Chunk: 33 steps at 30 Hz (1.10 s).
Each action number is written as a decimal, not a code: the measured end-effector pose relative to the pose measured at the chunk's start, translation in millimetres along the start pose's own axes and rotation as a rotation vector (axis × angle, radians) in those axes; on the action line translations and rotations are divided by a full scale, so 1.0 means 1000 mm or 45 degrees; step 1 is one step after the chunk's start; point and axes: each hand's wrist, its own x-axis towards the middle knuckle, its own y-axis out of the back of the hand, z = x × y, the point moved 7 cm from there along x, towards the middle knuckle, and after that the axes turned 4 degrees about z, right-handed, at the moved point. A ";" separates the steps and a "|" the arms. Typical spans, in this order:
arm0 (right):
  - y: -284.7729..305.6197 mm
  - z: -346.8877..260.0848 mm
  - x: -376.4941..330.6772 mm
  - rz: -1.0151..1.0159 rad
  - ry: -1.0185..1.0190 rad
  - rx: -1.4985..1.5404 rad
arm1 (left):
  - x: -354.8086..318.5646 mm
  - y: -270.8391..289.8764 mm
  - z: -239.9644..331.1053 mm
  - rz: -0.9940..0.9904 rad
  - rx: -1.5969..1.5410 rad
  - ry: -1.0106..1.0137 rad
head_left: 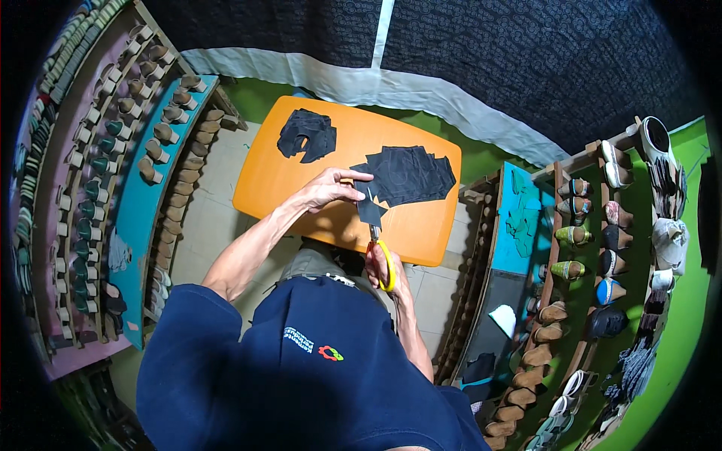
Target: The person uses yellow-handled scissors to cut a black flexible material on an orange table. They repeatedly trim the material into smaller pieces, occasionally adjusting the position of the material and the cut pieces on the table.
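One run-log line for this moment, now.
left grip: black cloth piece | right grip: yellow-handled scissors at cloth edge | orange table: small black pile, larger black pile

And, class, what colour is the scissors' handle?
The scissors' handle is yellow; it shows best in the head view.

A dark patterned curtain (541, 75) with a white hem (301, 71) hangs across the top of the frame, above pale floor tiles (214, 218) and an orange table (259, 180) at the centre, with pink and blue shelves (134, 278) along the left and wooden racks (558, 180) before a green wall (686, 323) at the right.
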 end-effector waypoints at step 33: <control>0.001 -0.008 -0.007 0.016 0.134 -0.133 | 0.003 -0.002 0.014 -0.012 0.037 0.006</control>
